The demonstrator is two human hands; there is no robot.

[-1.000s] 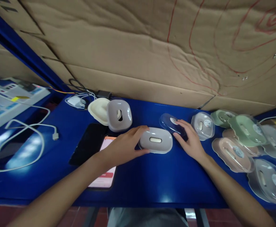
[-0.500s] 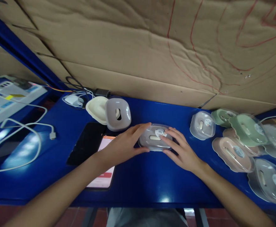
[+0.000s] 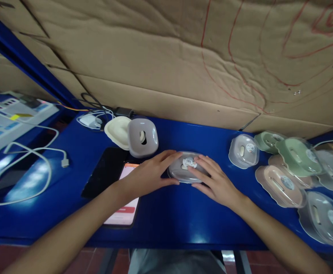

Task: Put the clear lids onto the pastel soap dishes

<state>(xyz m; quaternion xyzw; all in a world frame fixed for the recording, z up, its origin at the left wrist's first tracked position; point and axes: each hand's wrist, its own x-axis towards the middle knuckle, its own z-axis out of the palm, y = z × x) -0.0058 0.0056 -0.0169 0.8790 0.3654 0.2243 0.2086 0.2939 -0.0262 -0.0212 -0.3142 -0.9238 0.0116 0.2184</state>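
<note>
A grey soap dish (image 3: 180, 176) under a clear lid lies in front of me on the blue table, a round printed sticker (image 3: 189, 163) on its top. My left hand (image 3: 155, 171) grips its left end, thumb on the near side and fingers on the far side. Over the right end curves my right hand (image 3: 216, 179), with its fingertips on the lid beside the sticker and its thumb at the near edge. The right end of the dish is hidden by those fingers. Left of it, a grey dish part with a cut-out (image 3: 135, 148) overlaps a cream dish (image 3: 116, 131).
A lit phone (image 3: 123, 217) and a black phone (image 3: 105, 171) lie by my left forearm. Several lidded dishes, including a grey one (image 3: 243, 152), a pink one (image 3: 280, 186) and a green one (image 3: 300, 156), crowd the right side. A white cable (image 3: 51, 171) coils at left.
The fingers of my right hand have slid slightly left over the lid. The sticker now appears further left and covers more of the slot. My left hand has hardly moved.
</note>
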